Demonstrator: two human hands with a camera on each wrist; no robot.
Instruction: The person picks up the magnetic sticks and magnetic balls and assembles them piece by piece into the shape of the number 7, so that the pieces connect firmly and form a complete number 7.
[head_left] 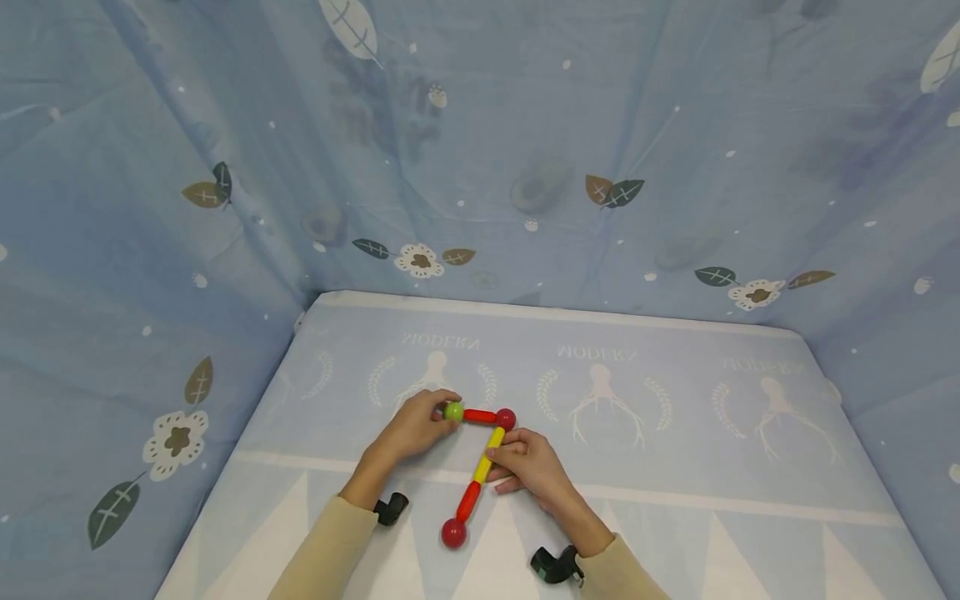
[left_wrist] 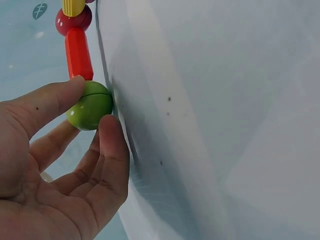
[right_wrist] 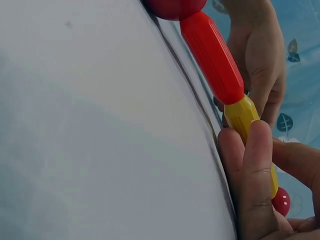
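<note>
My left hand (head_left: 415,427) holds a green ball (left_wrist: 91,106) between thumb and fingers. A red rod (head_left: 479,416) joins that ball to a dark red ball (head_left: 506,418). From there a yellow rod (head_left: 482,472) runs toward the front of the table, pinched by my right hand (head_left: 537,471). Its lower end meets a second red rod (right_wrist: 212,56), which ends at a larger red ball (head_left: 453,532). Together the balls and rods form a bent chain. Fingers of the right hand hide part of the yellow rod in the right wrist view.
The table (head_left: 675,467) wears a pale blue and white printed cloth. Blue patterned curtains (head_left: 525,125) stand along its back and sides. Black wrist devices (head_left: 555,565) sit by both sleeves.
</note>
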